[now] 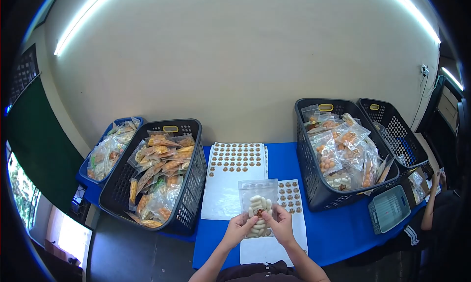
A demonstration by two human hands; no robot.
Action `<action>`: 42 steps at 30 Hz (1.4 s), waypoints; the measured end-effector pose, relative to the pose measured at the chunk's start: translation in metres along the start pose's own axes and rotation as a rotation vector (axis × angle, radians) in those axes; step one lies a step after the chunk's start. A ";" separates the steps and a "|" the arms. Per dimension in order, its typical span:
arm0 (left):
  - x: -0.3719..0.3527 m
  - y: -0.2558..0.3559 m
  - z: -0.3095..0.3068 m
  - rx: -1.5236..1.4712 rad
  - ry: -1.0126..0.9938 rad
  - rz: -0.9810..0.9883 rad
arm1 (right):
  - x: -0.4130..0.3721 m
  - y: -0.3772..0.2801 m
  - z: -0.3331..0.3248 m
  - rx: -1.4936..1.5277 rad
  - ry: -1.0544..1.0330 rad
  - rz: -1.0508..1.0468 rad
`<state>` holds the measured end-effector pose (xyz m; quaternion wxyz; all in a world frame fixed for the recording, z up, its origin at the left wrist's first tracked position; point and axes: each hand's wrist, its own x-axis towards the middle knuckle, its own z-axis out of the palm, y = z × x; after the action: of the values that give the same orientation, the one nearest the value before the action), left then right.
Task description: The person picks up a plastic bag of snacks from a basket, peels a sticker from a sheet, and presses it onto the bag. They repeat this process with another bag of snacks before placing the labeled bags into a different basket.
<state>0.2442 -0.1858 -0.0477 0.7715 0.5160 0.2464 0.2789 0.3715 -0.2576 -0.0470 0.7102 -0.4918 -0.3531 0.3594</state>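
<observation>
A plain pale wall [235, 76] filled the upper half of the frame, with a light strip [81, 19] curving across the upper left and another [412, 12] across the upper right. Below it, a blue table [282, 164] spread through the middle and lower centre.

A black basket [194, 184] heaped with packed snack bags stood at centre left. A blue basket [122, 120] of similar bags sat just beyond it, towards the left edge. At centre right stood a second black basket [309, 174], also full, and beside it a third [397, 130] that looked nearly empty. A small scale [390, 208] rested at the table's lower right corner, near another person's hand [435, 179].

Between the baskets lay a large sticker sheet [230, 184], and a narrower sheet [289, 196] ran down towards the bottom centre.

Above that narrower sheet, at bottom centre, the left hand [238, 229] and right hand [282, 225] pinched the lower part of a clear zip bag [258, 193] of white sweets. The thumbs pressed its front, close to a small brown sticker [260, 212].
</observation>
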 end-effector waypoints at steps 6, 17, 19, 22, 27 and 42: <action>0.002 -0.008 0.003 -0.074 0.098 -0.040 | 0.003 -0.001 -0.007 0.048 0.013 0.073; 0.012 -0.014 0.022 -0.005 0.042 0.066 | 0.008 0.019 -0.014 -0.127 0.205 -0.065; 0.010 -0.019 0.025 -0.053 0.051 0.033 | 0.008 0.025 -0.017 -0.168 0.248 -0.073; 0.011 -0.021 0.019 -0.027 0.045 -0.012 | 0.005 0.024 -0.011 -0.143 0.290 -0.079; 0.014 -0.024 0.012 0.056 0.115 -0.045 | 0.008 0.027 -0.018 -0.255 0.145 -0.083; 0.022 -0.041 0.011 0.324 0.058 0.204 | 0.004 0.032 -0.023 -0.056 0.309 0.009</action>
<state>0.2754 -0.1908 -0.0845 0.6388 0.6474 0.2564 0.3271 0.3878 -0.2557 -0.0824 0.7403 -0.5625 -0.2472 0.2728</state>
